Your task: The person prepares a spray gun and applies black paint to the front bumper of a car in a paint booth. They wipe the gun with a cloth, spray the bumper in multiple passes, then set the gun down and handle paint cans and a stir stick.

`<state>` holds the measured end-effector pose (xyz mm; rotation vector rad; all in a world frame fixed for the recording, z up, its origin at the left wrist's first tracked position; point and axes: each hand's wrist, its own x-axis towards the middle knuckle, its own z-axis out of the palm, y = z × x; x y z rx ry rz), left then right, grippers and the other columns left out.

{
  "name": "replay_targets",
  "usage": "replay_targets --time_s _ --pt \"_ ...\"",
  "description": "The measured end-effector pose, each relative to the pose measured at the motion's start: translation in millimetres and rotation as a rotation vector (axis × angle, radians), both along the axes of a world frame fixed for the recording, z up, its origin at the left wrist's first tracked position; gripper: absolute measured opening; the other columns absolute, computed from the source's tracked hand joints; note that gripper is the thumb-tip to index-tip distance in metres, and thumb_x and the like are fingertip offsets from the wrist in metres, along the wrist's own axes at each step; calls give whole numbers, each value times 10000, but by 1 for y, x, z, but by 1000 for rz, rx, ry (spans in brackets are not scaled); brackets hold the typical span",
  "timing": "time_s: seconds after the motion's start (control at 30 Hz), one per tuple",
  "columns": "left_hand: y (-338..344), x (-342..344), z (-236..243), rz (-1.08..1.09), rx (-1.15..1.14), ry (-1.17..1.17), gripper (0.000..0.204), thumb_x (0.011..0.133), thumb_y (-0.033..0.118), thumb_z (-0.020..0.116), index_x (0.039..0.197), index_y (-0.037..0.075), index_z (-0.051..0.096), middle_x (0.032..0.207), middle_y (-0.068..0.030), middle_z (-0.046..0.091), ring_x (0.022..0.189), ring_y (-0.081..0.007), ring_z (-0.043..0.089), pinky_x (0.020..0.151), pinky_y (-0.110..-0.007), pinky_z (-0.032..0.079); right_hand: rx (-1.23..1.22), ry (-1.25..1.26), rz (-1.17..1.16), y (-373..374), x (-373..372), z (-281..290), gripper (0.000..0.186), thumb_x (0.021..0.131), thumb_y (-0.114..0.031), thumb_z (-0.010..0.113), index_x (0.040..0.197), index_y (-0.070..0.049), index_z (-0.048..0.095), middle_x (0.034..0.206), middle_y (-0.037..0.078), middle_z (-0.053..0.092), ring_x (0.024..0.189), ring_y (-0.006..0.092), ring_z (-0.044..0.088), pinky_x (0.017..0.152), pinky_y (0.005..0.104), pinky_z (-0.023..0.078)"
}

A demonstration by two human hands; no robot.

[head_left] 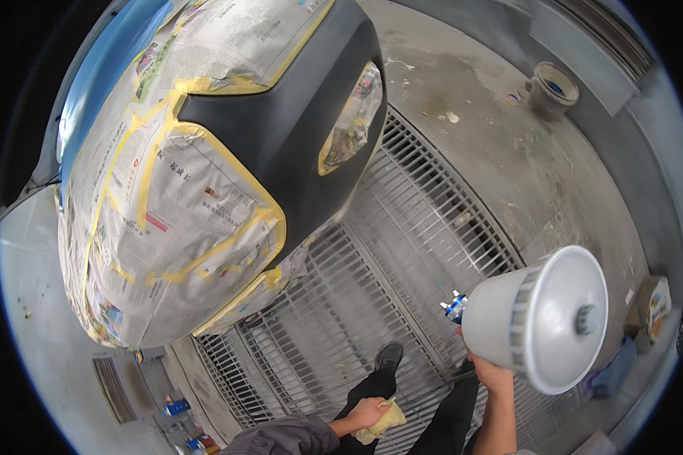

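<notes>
Above a metal floor grating [421,250], near a dark grey car bumper [281,140] edged with taped newspaper [197,197], the right hand [491,371] wraps its partly hidden fingers around a spray gun [455,308] with a large lidded cup [497,315], while the left hand's [366,414] fingers clutch a crumpled yellowish cloth [388,426].

We log spray gun [455,307]: blue-fronted, in our right hand [490,373] | cup [535,318]: large, whitish, lidded, atop gun | yellow cloth [388,425]: crumpled, in our left hand [366,413]
</notes>
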<state>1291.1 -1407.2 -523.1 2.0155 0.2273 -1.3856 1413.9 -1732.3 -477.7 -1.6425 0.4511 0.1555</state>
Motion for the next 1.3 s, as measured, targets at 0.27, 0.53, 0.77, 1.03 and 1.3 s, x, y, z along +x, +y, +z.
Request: replay_targets --time_s 0.27,0.53,0.77,1.03,1.3 --pt "-110 24 24 356 112 12 485 998 473 582 1078 12 711 921 -219 731 909 -360 726 790 -412 550 63 -75 175 -98 135 17 131 954 -25 605 1080 -13 640 982 56 652 629 82 515 551 247 428" --pt "-236 59 113 553 -65 -86 366 1014 387 602 1121 50 697 938 -189 733 894 -378 719 771 -401 558 333 -118 209 -98 245 99 107 997 -59 609 1099 -37 634 819 3 605 609 74 501 548 246 400" --pt "-290 57 76 437 -146 -316 284 1003 207 600 1189 2 661 992 -213 713 923 -385 705 806 -436 550 531 -14 532 -60 272 176 121 986 -53 580 1071 13 635 1019 96 693 596 116 540 542 265 440" --pt "-342 113 57 444 -176 -140 284 1069 238 527 1097 78 760 1019 -120 754 905 -216 722 806 -360 544 584 -90 812 -19 295 185 31 967 10 554 983 15 581 1077 142 672 608 135 542 556 263 453" --pt "-341 184 -44 546 -344 108 459 1010 463 573 1007 24 710 912 -219 724 910 -407 702 785 -475 538 480 30 822 -6 366 187 166 986 -105 635 1071 35 608 1021 138 660 595 140 543 538 276 418"
